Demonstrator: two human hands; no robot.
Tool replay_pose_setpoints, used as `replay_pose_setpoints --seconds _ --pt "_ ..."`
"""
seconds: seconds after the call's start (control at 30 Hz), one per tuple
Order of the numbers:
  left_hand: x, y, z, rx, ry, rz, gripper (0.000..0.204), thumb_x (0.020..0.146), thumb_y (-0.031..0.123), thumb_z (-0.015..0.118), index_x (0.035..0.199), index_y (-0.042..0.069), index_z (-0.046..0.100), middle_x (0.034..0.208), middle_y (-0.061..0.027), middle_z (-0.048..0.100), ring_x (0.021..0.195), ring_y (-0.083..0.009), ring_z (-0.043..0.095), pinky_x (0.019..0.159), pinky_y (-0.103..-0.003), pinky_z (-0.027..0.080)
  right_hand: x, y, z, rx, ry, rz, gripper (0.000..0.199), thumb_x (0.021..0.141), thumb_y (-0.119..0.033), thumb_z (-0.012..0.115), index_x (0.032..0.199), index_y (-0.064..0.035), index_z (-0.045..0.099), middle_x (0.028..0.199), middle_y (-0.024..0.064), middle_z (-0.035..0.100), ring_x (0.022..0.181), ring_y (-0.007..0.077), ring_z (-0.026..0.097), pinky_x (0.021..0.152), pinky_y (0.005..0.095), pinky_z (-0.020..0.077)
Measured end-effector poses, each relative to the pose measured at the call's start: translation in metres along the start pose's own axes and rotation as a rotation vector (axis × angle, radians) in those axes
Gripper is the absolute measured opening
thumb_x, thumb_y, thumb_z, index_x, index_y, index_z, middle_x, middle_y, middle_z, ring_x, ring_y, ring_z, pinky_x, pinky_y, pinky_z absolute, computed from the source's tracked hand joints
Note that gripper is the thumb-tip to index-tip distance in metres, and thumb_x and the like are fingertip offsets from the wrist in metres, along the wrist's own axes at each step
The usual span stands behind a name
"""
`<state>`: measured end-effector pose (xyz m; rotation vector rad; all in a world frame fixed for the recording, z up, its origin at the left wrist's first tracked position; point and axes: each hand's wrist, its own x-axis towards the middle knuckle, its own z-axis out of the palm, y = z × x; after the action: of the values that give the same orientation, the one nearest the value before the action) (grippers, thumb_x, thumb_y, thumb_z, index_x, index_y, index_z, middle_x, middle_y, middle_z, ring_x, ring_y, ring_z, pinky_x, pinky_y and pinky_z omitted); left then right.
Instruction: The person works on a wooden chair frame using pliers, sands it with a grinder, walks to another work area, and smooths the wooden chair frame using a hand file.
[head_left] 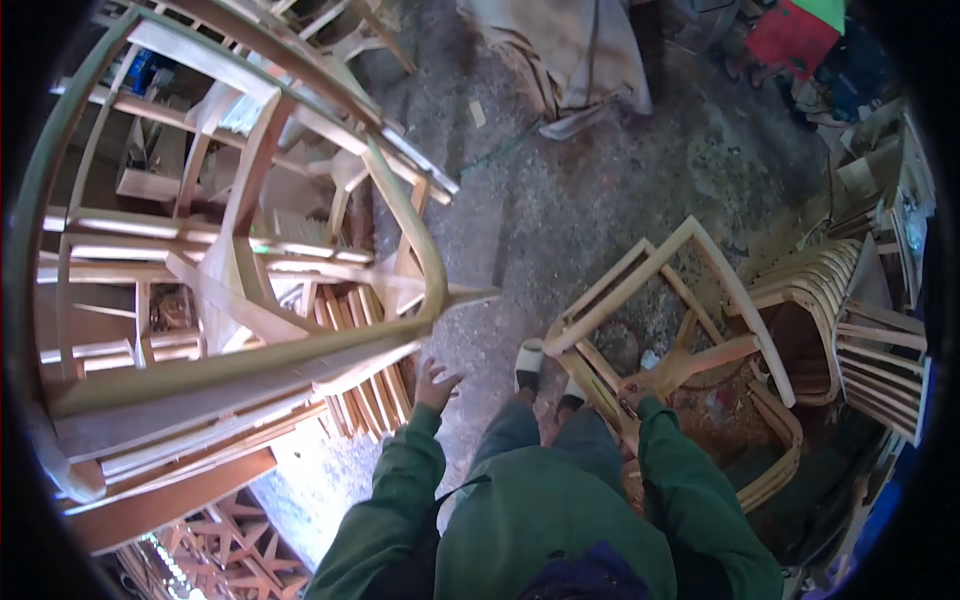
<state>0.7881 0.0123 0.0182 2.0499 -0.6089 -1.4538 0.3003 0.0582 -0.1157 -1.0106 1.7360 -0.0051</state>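
My right hand (636, 391) is closed on a bare wooden chair frame (655, 285) with a Y-shaped brace, at my right side. The frame is tilted and its upper corner points away from me. My left hand (436, 385) hangs with its fingers apart and nothing in them. Nearest to it is the end of a large pale wooden frame with rounded corners (240, 375), which fills the left side, along with a stack of wooden slats (360, 390).
Curved wooden parts (810, 280) stand stacked at the right. A draped beige cloth (580, 60) hangs at the far side. Star-shaped wooden pieces (235, 545) lie at lower left. Another person's hand (765, 75) shows at far right. The concrete floor (560, 200) is stained.
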Motion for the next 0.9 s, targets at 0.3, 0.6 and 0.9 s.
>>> replay_pose_setpoints --seconds 0.3,0.6,0.9 --pt "0.043 0.037 -0.043 -0.054 0.113 0.514 0.077 0.071 0.021 0.087 0.134 0.003 0.045 0.133 -0.0113 0.051 0.109 -0.0203 0.058 0.087 -0.033 0.053 0.057 -0.131 0.010 0.458 -0.026 -0.102 0.015 0.081 -0.018 0.063 0.086 -0.0039 0.067 0.076 0.0042 0.063 0.066 0.0141 0.060 0.057 0.0309 0.0500" --pt "0.029 0.084 -0.054 0.313 -0.065 0.703 0.065 0.085 0.032 0.072 0.139 0.006 0.046 0.140 -0.0156 0.048 0.127 -0.0265 0.047 0.107 -0.039 0.038 0.073 -0.158 -0.012 0.400 -0.045 -0.056 0.029 0.085 -0.020 0.067 0.107 -0.0019 0.062 0.086 0.0108 0.067 0.075 0.0199 0.067 0.059 0.0332 0.0546" --pt "0.050 -0.004 -0.024 0.197 0.240 0.397 0.057 0.087 0.046 0.066 0.126 0.005 0.057 0.125 -0.0175 0.059 0.121 -0.0277 0.052 0.100 -0.039 0.045 0.110 -0.268 -0.079 0.436 -0.126 0.035 0.039 0.088 -0.022 0.065 0.121 -0.0038 0.056 0.099 0.0097 0.068 0.081 0.0229 0.069 0.055 0.0320 0.0487"
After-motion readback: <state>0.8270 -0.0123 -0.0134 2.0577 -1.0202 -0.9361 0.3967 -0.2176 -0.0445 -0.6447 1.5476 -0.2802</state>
